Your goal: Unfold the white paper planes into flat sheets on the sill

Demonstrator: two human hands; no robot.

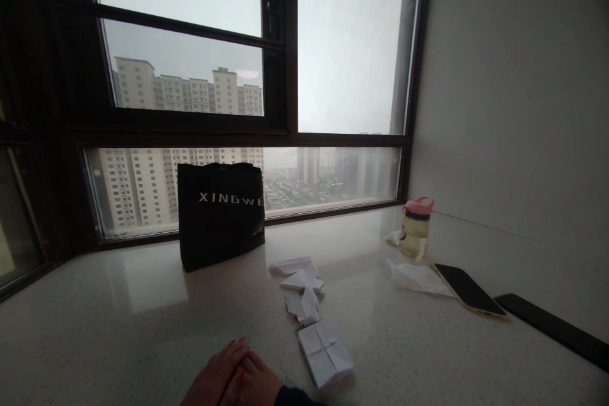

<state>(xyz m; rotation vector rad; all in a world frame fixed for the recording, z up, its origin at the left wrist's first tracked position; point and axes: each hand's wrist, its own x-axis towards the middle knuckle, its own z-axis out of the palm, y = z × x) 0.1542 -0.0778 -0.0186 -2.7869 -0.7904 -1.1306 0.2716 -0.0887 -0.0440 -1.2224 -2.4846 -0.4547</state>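
At the bottom edge my left hand [214, 375] and my right hand [261, 383] rest against each other on the pale speckled surface [133, 342]. The left fingers lie stretched out, red nails showing at the tips. My right hand, coming out of a dark sleeve, overlaps it with loosely bent fingers. Neither holds anything that I can see. Just right of them lies a folded square of white paper [326, 353] with crossing creases. Beyond it, in a line going away, are a crumpled folded paper [303, 307], another folded paper [303, 280] and a flat paper strip [290, 264].
A black bag [221, 219] with white lettering stands by the window. To the right are a pink-lidded bottle [415, 231] with pale yellow liquid, a tissue [419, 278], a phone [469, 290] touching the tissue, and a long black object [552, 327]. A white wall [514, 108] bounds the right side.
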